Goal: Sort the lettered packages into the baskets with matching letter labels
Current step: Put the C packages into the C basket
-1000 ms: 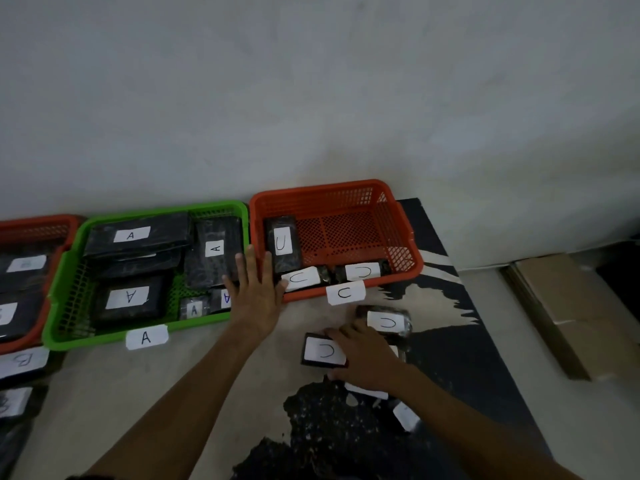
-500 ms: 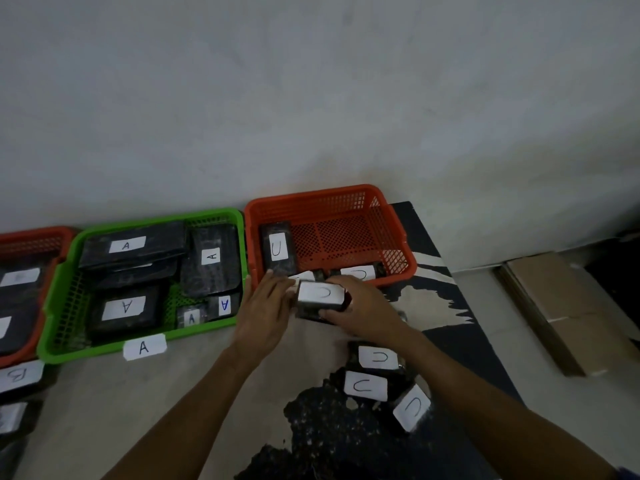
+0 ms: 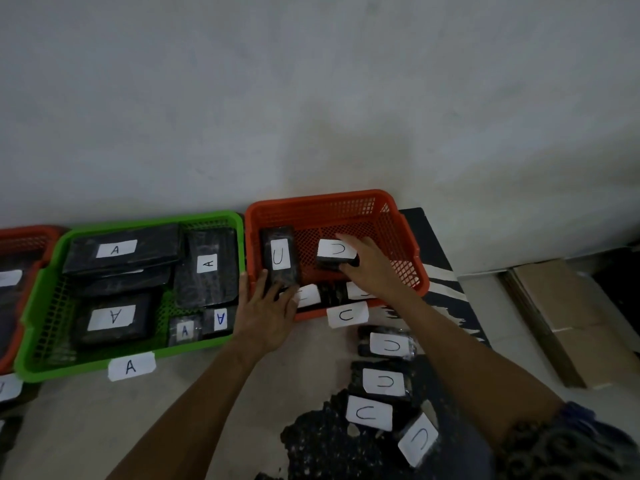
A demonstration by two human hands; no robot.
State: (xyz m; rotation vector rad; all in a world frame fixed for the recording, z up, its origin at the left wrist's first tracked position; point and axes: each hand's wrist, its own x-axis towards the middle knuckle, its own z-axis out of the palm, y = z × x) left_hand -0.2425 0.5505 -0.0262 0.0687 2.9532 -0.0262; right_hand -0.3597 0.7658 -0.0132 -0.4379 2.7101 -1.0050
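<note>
An orange basket (image 3: 398, 220) with a white "C" label (image 3: 347, 314) on its front rim stands against the wall. My right hand (image 3: 372, 268) is inside it, gripping a small black package with a C label (image 3: 336, 252) just above the basket floor. My left hand (image 3: 268, 311) rests on the basket's front left corner, fingers spread, touching a long C package (image 3: 280, 259) that lies inside. More C packages lie along the basket's front wall. Several C packages (image 3: 386, 346) (image 3: 382, 382) (image 3: 369, 412) wait on the floor in front.
A green basket (image 3: 41, 306) marked "A" (image 3: 131, 366) holds several A packages at the left. Another orange basket (image 3: 31, 233) sits at the far left edge. Flat cardboard (image 3: 568, 323) lies on the floor at the right. A wall runs behind the baskets.
My right hand picked a C package off the floor, carried it up past the rim and now holds it inside the orange basket. My left hand slid right onto the basket's corner.
</note>
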